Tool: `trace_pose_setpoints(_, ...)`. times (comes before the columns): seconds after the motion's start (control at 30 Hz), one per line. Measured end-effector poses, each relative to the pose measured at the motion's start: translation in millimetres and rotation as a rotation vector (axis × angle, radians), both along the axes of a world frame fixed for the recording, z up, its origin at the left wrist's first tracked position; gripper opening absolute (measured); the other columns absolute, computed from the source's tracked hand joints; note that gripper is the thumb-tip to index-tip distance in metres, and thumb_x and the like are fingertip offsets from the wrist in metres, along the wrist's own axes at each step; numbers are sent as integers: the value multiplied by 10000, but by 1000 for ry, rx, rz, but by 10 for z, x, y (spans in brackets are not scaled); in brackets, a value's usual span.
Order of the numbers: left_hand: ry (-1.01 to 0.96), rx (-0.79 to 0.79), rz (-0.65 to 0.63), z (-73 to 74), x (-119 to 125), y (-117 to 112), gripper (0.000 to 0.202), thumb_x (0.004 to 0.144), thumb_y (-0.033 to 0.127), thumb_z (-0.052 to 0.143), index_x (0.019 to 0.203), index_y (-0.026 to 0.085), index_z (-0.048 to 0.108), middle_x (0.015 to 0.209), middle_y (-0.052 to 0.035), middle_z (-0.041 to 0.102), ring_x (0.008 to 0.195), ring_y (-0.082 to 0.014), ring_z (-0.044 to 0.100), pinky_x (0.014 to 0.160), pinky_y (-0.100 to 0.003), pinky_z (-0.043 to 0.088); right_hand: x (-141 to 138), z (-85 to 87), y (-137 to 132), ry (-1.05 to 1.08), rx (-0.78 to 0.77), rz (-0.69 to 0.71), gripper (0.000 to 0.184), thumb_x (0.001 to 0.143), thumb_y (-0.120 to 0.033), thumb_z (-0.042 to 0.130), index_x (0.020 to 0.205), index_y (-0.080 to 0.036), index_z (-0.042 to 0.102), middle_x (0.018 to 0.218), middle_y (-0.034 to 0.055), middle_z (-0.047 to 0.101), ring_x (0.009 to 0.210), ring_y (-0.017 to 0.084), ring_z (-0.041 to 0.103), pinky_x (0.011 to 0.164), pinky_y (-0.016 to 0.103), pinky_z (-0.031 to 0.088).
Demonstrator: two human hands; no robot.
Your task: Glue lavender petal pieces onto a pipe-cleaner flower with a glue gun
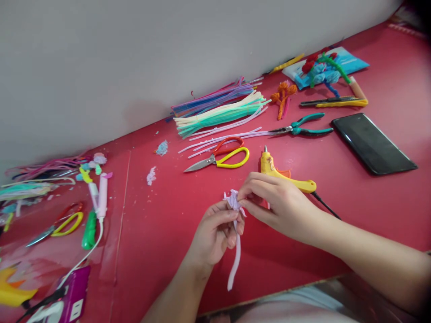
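My left hand [218,231] is closed around a pale lilac pipe-cleaner flower [233,200], just above the table's front part. From beneath its fingers the flower's fuzzy stem [235,264] hangs down, slightly curved. My right hand [274,197] pinches the flower's edge between thumb and fingertips, hiding part of the bloom. Right behind that hand lies a yellow glue gun [269,163], nozzle pointing away, its black cord running off to the right. Scissors [218,157] with one red and one yellow handle rest a bit farther back.
Pipe-cleaner bundles [218,112] lie along the wall. Green-handled pliers [303,128], a black phone [373,143], a yellow cutter [346,102] and an orange pipe-cleaner flower [283,96] are at right. Left are other scissors [55,229], a pink tool [102,195] and a second glue gun [15,291].
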State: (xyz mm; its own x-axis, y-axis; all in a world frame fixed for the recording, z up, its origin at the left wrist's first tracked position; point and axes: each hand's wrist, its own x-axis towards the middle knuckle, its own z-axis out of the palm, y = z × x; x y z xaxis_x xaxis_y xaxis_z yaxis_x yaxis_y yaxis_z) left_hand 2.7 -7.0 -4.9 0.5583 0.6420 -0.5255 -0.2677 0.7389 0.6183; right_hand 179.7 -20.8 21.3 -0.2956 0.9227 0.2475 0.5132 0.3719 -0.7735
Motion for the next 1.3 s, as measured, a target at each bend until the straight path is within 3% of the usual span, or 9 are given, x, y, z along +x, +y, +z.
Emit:
trace_pose_setpoints(0.57,9,39,2,-2,-11,-11,80,737,150,615,681,113,658,510,-13,647,280,-27,475,284,-84,314,-47,-31,-41,28,36,-25,61,850,-139,515,810,-161,555,776,19,560,692,118,519,628,243,413)
trace_pose_setpoints(0.8,82,160,25,43,8,-12,84,762,153,604,696,121,645,549,-4,642,325,-38,497,330,-117,351,97,88,12,70,25,-83,74,839,-148,522,901,-178,549,830,18,562,677,106,539,626,225,441)
trace_pose_setpoints(0.87,151,231,53,66,23,-9,94,770,166,618,689,121,629,578,-2,640,365,-46,524,371,-131,384,275,79,48,-38,39,-192,132,828,-175,529,959,-180,541,887,28,564,665,110,549,630,241,449)
trace_pose_setpoints(0.93,199,276,85,81,31,-4,108,781,181,620,689,125,617,609,-2,641,405,-53,543,414,-145,416,476,3,68,-287,6,-258,175,815,-221,539,988,-194,541,955,38,575,712,141,579,645,273,452)
trace_pose_setpoints(1.0,215,294,107,87,29,4,132,804,201,602,697,124,615,635,-11,643,440,-61,557,447,-160,438,643,-118,57,-557,-37,-234,246,802,-275,550,1036,-199,542,1013,60,585,842,213,597,706,330,451)
trace_pose_setpoints(1.1,222,305,125,85,11,22,168,836,216,561,715,117,625,654,-29,645,475,-75,569,469,-177,455,755,-279,1,-766,-58,-141,419,744,-323,599,1125,-171,517,1116,110,563,954,277,572,755,381,442)
trace_pose_setpoints(1.2,213,317,151,82,-13,39,166,839,199,555,718,114,631,642,-29,645,467,-66,557,468,-169,451,724,-332,-30,-865,-119,-173,344,703,-247,600,1031,-147,564,1105,150,553,984,321,542,724,387,425)
trace_pose_setpoints(1.3,196,314,180,83,-27,53,169,835,189,562,703,111,632,629,-19,636,456,-49,541,463,-150,443,649,-305,6,-855,-204,-211,226,698,-142,541,920,-124,578,977,161,561,861,294,573,653,357,409)
